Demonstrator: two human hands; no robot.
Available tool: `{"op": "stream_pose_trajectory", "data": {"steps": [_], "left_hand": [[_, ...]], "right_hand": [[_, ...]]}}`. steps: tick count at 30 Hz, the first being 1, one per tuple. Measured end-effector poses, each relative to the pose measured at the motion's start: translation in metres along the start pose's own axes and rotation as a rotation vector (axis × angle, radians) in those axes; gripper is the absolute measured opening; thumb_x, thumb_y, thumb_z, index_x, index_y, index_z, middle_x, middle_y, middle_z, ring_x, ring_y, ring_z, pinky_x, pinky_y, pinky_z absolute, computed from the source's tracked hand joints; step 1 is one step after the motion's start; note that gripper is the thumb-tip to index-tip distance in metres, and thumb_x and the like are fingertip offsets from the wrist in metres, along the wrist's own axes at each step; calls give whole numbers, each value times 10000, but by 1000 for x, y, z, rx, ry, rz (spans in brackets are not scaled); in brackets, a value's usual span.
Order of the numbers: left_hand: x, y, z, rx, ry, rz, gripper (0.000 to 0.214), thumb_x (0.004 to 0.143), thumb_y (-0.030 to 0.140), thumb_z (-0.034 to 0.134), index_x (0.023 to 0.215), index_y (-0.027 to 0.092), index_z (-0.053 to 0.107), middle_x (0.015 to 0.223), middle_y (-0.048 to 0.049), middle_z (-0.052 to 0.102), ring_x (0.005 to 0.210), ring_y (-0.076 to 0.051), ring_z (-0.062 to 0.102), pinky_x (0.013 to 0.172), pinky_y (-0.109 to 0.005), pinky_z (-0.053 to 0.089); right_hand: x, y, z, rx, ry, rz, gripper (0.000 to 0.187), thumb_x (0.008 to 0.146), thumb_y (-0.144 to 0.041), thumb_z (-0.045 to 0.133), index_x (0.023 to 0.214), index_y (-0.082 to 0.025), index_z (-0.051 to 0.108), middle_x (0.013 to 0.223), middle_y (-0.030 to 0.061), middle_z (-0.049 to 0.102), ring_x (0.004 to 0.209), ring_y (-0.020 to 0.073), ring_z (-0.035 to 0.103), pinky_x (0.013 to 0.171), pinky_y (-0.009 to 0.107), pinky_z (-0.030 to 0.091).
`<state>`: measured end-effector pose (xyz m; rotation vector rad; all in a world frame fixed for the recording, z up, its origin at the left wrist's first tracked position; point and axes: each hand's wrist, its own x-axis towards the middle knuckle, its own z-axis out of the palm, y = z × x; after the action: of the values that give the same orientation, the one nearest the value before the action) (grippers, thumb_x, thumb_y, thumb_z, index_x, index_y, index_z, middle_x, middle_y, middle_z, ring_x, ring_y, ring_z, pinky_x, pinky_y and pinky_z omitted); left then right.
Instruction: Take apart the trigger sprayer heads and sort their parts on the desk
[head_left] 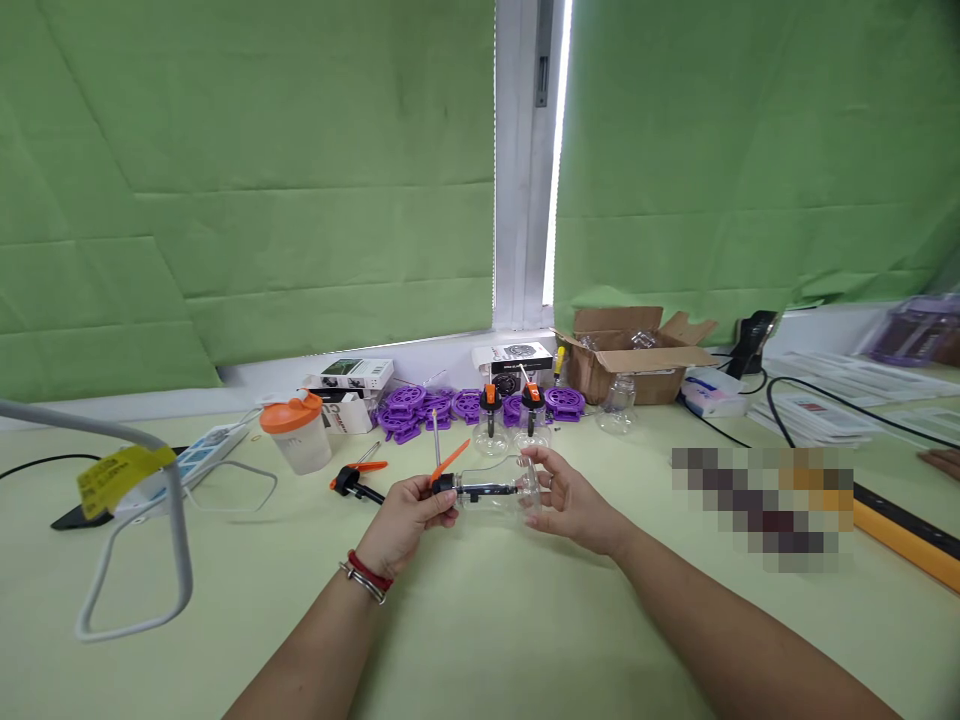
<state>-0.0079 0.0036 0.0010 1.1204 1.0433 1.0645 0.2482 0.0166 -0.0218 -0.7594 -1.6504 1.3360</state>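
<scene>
A small clear glass bottle (pixel 501 493) lies sideways between my hands above the pale green table (pixel 480 640). My left hand (pixel 409 518) is closed on its black pump cap (pixel 444 484), from which an orange lever (pixel 450 461) and a thin tube stick up. My right hand (pixel 570 500) cups the bottle's base with curled fingers. A red and a metal bracelet sit on my left wrist. Two assembled bottles with orange and black caps (pixel 491 425) stand just behind.
Purple plastic parts (pixel 420 408) lie along the back with small boxes. An orange-lidded cup (pixel 295 432), a loose orange-black pump (pixel 358 479), a power strip (pixel 202 447), an open cardboard box (pixel 630 355), cables and a grey cord loop (pixel 150 560) surround the work spot.
</scene>
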Motion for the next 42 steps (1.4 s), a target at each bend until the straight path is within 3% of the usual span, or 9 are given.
{"op": "stream_pose_trajectory", "data": {"steps": [6, 11, 15, 24, 30, 35, 39, 42], "left_hand": [[-1, 2, -2, -31, -24, -32, 287, 648, 343, 760, 739, 106, 625, 602, -13, 621, 523, -98, 582, 517, -213, 464], [-1, 2, -4, -50, -68, -60, 287, 694, 384, 715, 743, 118, 619, 608, -15, 623, 458, -88, 564, 416, -188, 411], [-1, 2, -3, -64, -77, -65, 284, 706, 396, 701, 759, 130, 616, 617, -24, 634, 449, -97, 568, 390, -188, 405], [0, -3, -4, -87, -61, -122, 335, 744, 482, 633, 729, 150, 588, 584, -29, 642, 435, -110, 576, 364, -185, 384], [1, -3, -6, -80, -62, -78, 315, 735, 448, 659, 761, 140, 594, 612, -21, 641, 443, -91, 563, 391, -181, 395], [1, -2, -6, -47, -49, -39, 309, 706, 407, 700, 807, 136, 592, 655, -13, 636, 492, -90, 582, 436, -184, 416], [1, -4, -4, -32, -56, -4, 313, 680, 380, 728, 801, 138, 571, 653, -1, 620, 530, -100, 596, 475, -198, 430], [0, -4, -1, -33, -71, 4, 308, 663, 352, 745, 778, 142, 552, 678, -5, 630, 560, -111, 609, 509, -213, 443]], "right_hand": [[-6, -12, 3, -231, -13, -103, 682, 658, -230, 729, 1223, -322, 359, 1197, 64, 433, 1124, 192, 480, 940, 412, 457], [-7, -15, 4, -540, 31, -327, 619, 676, -181, 672, 1210, -296, 379, 1349, 92, 345, 1263, 227, 378, 1010, 439, 388], [-6, -12, 4, -709, 57, -504, 568, 702, -93, 590, 1198, -266, 374, 1331, 118, 389, 1275, 240, 374, 1019, 449, 381], [-8, -16, 7, -890, 42, -634, 511, 733, -9, 469, 1178, -249, 392, 1355, 118, 389, 1292, 224, 359, 1011, 451, 399], [-7, -15, 6, -771, 21, -506, 654, 671, -143, 653, 1248, -239, 360, 1309, 127, 394, 1241, 256, 390, 994, 431, 409], [-5, -8, 5, -477, 16, -179, 727, 638, -303, 752, 1244, -261, 353, 1217, 90, 441, 1020, 202, 530, 898, 380, 477], [-1, -3, 4, -132, 2, 71, 594, 702, -453, 693, 1163, -217, 402, 1026, 60, 518, 780, 148, 601, 734, 327, 525], [1, -1, 6, 32, 2, 213, 507, 780, -571, 547, 1093, -190, 427, 802, 21, 563, 605, 143, 611, 540, 281, 510]]}}
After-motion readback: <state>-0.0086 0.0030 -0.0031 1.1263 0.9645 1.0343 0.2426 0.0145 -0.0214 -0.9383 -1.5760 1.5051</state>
